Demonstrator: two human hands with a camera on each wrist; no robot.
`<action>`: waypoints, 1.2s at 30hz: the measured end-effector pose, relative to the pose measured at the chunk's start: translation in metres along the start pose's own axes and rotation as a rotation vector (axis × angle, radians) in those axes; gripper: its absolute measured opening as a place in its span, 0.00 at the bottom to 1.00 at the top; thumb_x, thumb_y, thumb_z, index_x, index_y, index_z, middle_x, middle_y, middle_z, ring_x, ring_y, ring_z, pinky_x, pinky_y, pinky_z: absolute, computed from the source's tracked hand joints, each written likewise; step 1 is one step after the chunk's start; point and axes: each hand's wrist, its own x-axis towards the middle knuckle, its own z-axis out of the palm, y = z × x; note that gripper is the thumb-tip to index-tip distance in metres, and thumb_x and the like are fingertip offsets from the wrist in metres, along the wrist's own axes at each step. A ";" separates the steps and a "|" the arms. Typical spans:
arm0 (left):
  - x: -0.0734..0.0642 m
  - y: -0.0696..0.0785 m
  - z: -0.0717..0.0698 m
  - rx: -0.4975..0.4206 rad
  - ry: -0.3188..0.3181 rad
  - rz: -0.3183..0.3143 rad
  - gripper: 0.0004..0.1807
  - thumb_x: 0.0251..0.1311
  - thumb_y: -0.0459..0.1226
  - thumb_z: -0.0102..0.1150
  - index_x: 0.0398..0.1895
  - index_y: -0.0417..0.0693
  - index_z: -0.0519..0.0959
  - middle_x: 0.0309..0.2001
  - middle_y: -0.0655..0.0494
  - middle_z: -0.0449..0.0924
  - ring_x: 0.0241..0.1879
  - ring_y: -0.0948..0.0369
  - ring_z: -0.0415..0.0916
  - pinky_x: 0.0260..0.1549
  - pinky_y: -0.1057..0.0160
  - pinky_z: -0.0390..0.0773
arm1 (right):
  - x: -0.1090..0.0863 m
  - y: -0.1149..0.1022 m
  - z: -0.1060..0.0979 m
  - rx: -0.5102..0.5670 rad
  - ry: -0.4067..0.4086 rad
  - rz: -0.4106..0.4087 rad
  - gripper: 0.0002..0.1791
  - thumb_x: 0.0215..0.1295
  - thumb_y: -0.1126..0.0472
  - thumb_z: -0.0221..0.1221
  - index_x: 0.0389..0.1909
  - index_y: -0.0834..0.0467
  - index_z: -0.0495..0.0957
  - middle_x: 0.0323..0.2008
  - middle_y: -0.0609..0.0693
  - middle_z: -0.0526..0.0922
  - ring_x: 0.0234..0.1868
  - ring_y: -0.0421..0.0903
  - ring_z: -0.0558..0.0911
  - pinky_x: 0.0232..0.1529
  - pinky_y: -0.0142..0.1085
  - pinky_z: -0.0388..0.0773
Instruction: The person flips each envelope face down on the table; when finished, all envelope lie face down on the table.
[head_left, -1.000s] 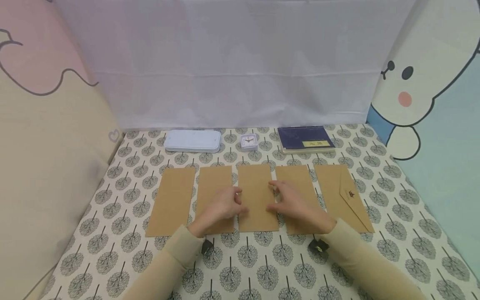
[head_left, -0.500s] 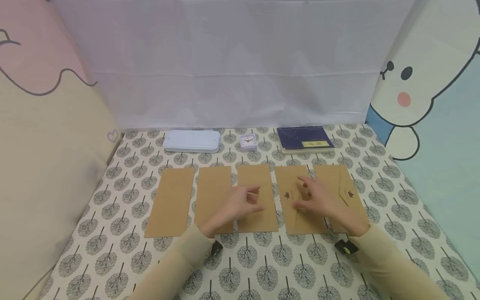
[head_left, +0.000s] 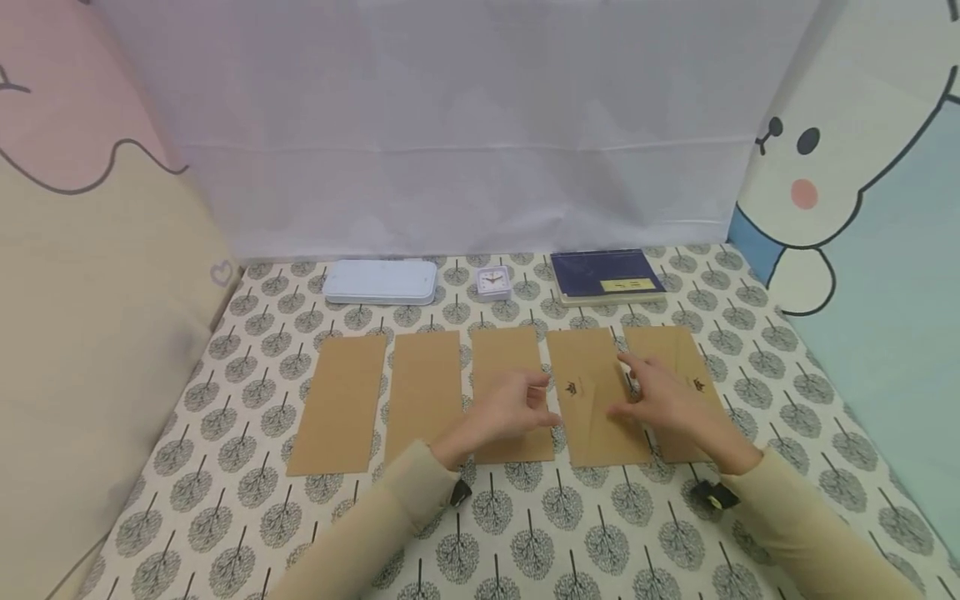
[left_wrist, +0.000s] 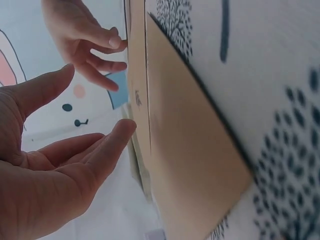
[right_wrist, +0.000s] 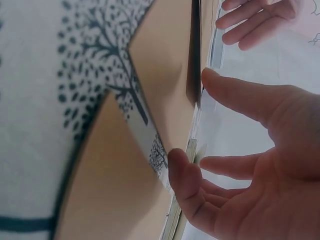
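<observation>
Several brown paper envelopes lie flat in a row on the cloth. My left hand [head_left: 506, 410] hovers, fingers relaxed and thumb apart, over the middle envelope [head_left: 504, 350]. My right hand [head_left: 667, 407] is held the same way between the fourth envelope [head_left: 581, 358] and the rightmost envelope [head_left: 652, 342], partly covering both. These two show a flap and a small dark crown mark. Plain sides face up on the leftmost envelope [head_left: 337, 408] and the second envelope [head_left: 423, 383]. In both wrist views, a gap separates the fingertips from the paper, and nothing is held.
Behind the row stand a pale blue case [head_left: 381, 282], a small white clock [head_left: 492, 283] and a dark blue book [head_left: 606, 275]. The tree-patterned cloth [head_left: 491, 533] covers the table. A white curtain [head_left: 480, 150] hangs at the back, with printed panels on both sides.
Both hands have shifted right, the left from the gap beside the middle envelope to above it. The right hand has uncovered the fourth envelope's crown mark. The envelopes have not visibly moved.
</observation>
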 end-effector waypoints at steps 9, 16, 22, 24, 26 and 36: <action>0.010 0.008 0.012 0.134 -0.110 -0.001 0.22 0.48 0.46 0.73 0.33 0.40 0.75 0.24 0.56 0.71 0.21 0.66 0.64 0.21 0.70 0.67 | 0.003 -0.003 0.002 0.003 -0.051 0.068 0.53 0.50 0.47 0.71 0.68 0.71 0.56 0.52 0.72 0.70 0.47 0.61 0.73 0.42 0.54 0.75; 0.012 0.011 0.013 0.151 -0.115 -0.006 0.20 0.48 0.48 0.72 0.31 0.44 0.76 0.35 0.54 0.80 0.33 0.63 0.76 0.35 0.67 0.77 | 0.008 -0.005 0.005 0.047 -0.036 0.100 0.53 0.50 0.49 0.71 0.67 0.74 0.55 0.52 0.74 0.71 0.51 0.67 0.73 0.49 0.58 0.72; 0.015 0.010 0.013 0.155 -0.131 -0.006 0.19 0.49 0.48 0.72 0.31 0.45 0.76 0.26 0.60 0.73 0.24 0.67 0.68 0.25 0.70 0.71 | 0.009 -0.008 0.003 0.133 -0.027 0.158 0.54 0.48 0.51 0.73 0.66 0.76 0.55 0.50 0.74 0.73 0.50 0.67 0.75 0.49 0.56 0.73; 0.015 0.012 0.014 0.166 -0.132 -0.022 0.19 0.49 0.48 0.72 0.34 0.45 0.78 0.31 0.57 0.77 0.28 0.66 0.71 0.31 0.69 0.74 | 0.010 -0.009 0.002 0.137 -0.027 0.181 0.54 0.47 0.50 0.73 0.66 0.76 0.55 0.50 0.74 0.73 0.50 0.66 0.75 0.50 0.57 0.73; 0.014 0.013 0.015 0.174 -0.130 -0.032 0.18 0.49 0.48 0.72 0.35 0.47 0.78 0.32 0.56 0.78 0.29 0.66 0.72 0.32 0.67 0.75 | 0.010 -0.009 0.003 0.141 -0.023 0.196 0.55 0.47 0.50 0.73 0.66 0.76 0.55 0.51 0.74 0.73 0.50 0.67 0.75 0.50 0.57 0.73; 0.014 0.013 0.018 0.190 -0.118 -0.023 0.22 0.50 0.47 0.71 0.22 0.47 0.67 0.17 0.61 0.54 0.16 0.66 0.51 0.15 0.69 0.53 | 0.011 -0.003 0.006 0.136 0.002 0.172 0.52 0.45 0.54 0.74 0.64 0.77 0.58 0.46 0.71 0.76 0.46 0.64 0.76 0.47 0.55 0.74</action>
